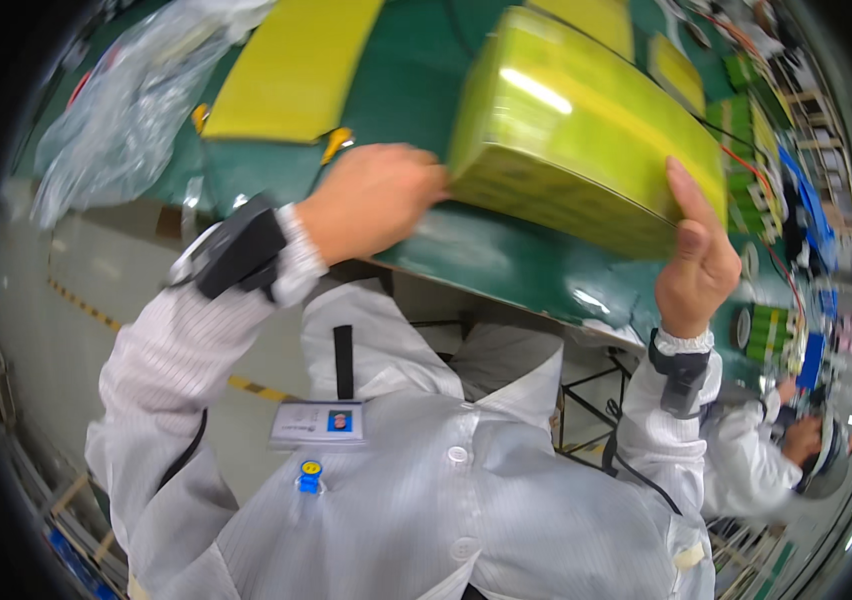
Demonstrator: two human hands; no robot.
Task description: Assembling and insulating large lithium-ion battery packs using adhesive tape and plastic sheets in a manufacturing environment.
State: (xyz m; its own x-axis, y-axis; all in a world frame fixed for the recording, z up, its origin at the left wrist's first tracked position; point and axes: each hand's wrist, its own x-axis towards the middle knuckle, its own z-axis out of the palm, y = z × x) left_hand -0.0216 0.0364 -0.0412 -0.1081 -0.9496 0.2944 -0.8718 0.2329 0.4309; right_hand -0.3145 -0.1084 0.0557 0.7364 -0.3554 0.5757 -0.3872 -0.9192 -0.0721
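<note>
A yellow-green rectangular block (586,130), with shiny clear film over it and a yellow band along its top, sits on the green tabletop. My right hand (698,262) grips its near right corner, the index finger up against the block and the thumb at the front. Beside the block's left end is my left hand (376,198), blurred, with its fingers curled closed. Its fingertips are hidden, so neither contact with the block nor anything pinched can be made out. Near its knuckles lies a yellow-tipped lead (337,143). A flat yellow sheet (296,70) lies beyond that.
Crumpled clear plastic (136,110) hangs over the table's left end. Another yellow-handled piece (200,118) lies by the sheet. More yellow sheets (601,22) are behind the block. At right stand green packs with wires (770,330); a person in white (756,455) works there.
</note>
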